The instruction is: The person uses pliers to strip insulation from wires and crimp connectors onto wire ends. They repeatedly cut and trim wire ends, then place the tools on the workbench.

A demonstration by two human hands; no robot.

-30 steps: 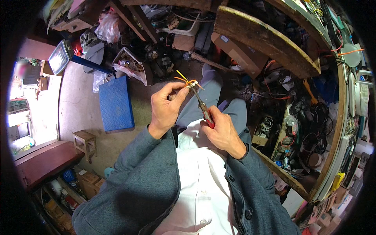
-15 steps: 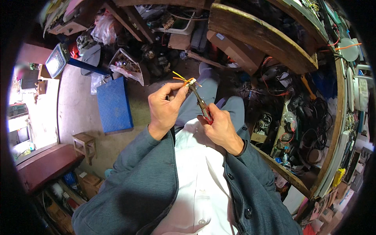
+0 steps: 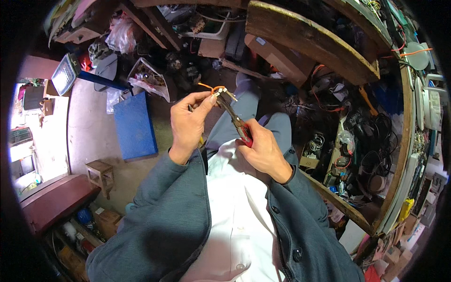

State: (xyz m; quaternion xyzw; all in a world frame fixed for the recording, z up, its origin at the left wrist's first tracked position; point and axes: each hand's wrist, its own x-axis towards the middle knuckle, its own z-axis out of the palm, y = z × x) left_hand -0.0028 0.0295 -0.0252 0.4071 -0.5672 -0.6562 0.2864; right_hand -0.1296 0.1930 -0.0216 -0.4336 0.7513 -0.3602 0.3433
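My left hand (image 3: 188, 124) pinches a small piece with short orange wires (image 3: 205, 85) between thumb and fingertips. A tiny whitish part (image 3: 221, 90) shows at the end of the piece; its exact kind is too small to make out. My right hand (image 3: 264, 148) is closed around the red handles of a pair of pliers (image 3: 237, 123). The pliers' dark jaws point up and left, meeting the piece just beside my left fingertips. Both hands are held in front of my white shirt, above my legs. A bit of yellow shows below my left hand.
A blue panel (image 3: 135, 126) lies left of my hands, near a wooden stool (image 3: 100, 174) and a lamp on a blue post (image 3: 66, 74). Ahead are a thick wooden board (image 3: 310, 40) and a cardboard box (image 3: 281, 60). Tangled black cables (image 3: 385, 136) fill the right side.
Both hands have shifted slightly left with the pliers and the wired piece. The piece has turned in my left fingers, so its wires point differently.
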